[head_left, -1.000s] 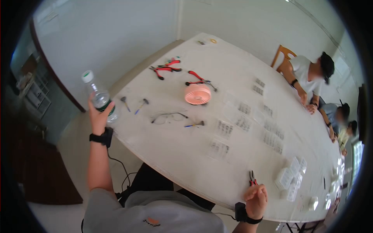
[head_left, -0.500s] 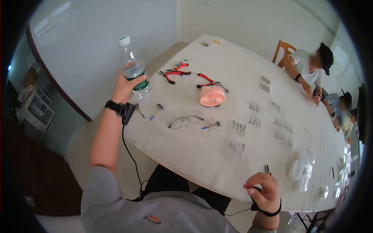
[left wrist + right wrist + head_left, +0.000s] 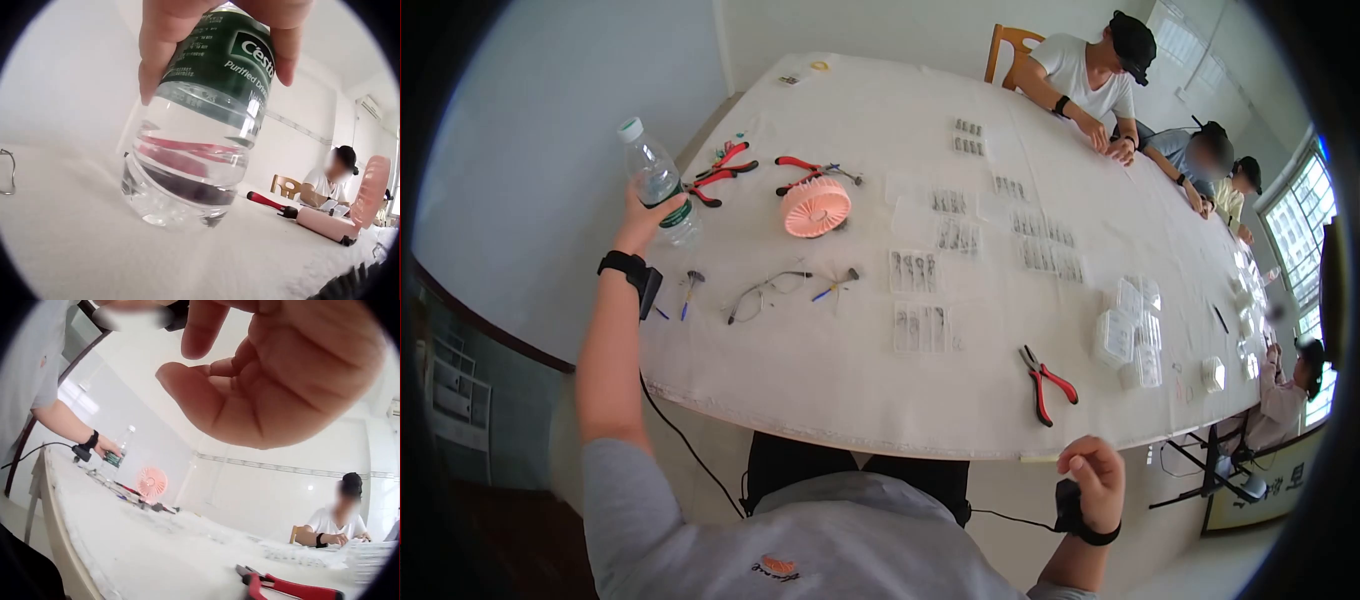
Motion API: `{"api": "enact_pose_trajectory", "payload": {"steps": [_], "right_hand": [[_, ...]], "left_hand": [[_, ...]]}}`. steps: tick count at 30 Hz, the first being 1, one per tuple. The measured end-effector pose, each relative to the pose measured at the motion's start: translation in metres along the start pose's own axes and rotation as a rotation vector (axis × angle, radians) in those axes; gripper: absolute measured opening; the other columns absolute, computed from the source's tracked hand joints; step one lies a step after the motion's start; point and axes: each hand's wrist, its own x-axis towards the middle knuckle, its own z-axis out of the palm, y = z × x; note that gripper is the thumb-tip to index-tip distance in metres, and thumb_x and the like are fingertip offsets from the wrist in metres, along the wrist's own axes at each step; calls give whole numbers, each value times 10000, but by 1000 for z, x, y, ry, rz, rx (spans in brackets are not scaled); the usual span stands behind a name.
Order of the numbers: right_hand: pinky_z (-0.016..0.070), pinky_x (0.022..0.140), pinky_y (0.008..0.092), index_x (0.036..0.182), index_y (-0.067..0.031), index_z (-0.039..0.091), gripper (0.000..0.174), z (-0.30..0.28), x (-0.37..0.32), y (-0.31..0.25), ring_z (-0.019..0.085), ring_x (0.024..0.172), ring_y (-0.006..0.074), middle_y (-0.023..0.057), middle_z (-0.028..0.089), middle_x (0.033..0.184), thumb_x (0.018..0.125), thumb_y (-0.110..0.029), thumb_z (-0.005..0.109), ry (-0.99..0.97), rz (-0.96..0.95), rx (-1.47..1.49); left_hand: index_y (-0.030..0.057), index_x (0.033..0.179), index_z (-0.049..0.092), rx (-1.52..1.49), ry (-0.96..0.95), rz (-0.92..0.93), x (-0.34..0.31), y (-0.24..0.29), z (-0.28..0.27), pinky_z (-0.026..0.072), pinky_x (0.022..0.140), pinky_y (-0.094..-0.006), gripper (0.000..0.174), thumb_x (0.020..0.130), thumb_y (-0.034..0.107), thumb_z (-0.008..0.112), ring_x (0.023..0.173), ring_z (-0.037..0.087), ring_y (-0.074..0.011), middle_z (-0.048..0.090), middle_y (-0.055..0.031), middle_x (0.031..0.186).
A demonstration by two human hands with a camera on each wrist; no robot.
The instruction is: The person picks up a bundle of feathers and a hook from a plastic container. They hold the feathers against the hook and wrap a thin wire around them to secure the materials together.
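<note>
One bottle (image 3: 652, 172), one pink fan (image 3: 815, 208), three blue-handled tools (image 3: 690, 296)

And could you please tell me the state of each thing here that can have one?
Bottle: capped, in the left hand's grip.
Left hand: fingers curled round the bottle.
Right hand: empty, fingers loosely curled.
Nearest pliers: lying on the table, handles spread.
Pink fan: head angled up from its handle.
Pliers beside the fan: handles spread.
Clear boxes: lids open or shut, cannot tell.
</note>
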Motion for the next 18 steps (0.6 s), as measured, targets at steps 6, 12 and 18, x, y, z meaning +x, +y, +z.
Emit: {"api": "enact_pose_trajectory", "payload": {"steps": [6, 12, 18], "right_hand": [[410, 636, 244, 896, 29, 526, 320, -14, 3, -40, 501, 669, 183, 141, 529, 778, 792, -269, 577, 72, -437, -12], [408, 693, 354, 1163, -41, 409, 530, 0, 2, -124, 493, 804, 248, 175, 490, 1013, 817, -429, 511, 47, -1269, 189], [280, 776, 446, 1212, -132, 369, 529, 14, -35, -163, 381, 955, 241, 109, 415, 1130, 820, -470, 480, -417, -1404, 440]], "left_hand": [[0, 1317, 288, -169, 327, 345, -90, 120, -28, 220, 1044, -371, 600, 860, 310, 524, 1278, 265, -239, 297, -176, 1357], [82, 1357, 146, -733, -477, 1161, -235, 299, -30, 100, 1058, -481, 623, 898, 491, 245, 1287, 125, -352, 110, -207, 1397], [51, 1269, 235, -697, -678, 1206, -284, 315, -33, 171, 1006, -449, 543, 886, 431, 299, 1193, 220, -330, 206, -195, 1311]]}}
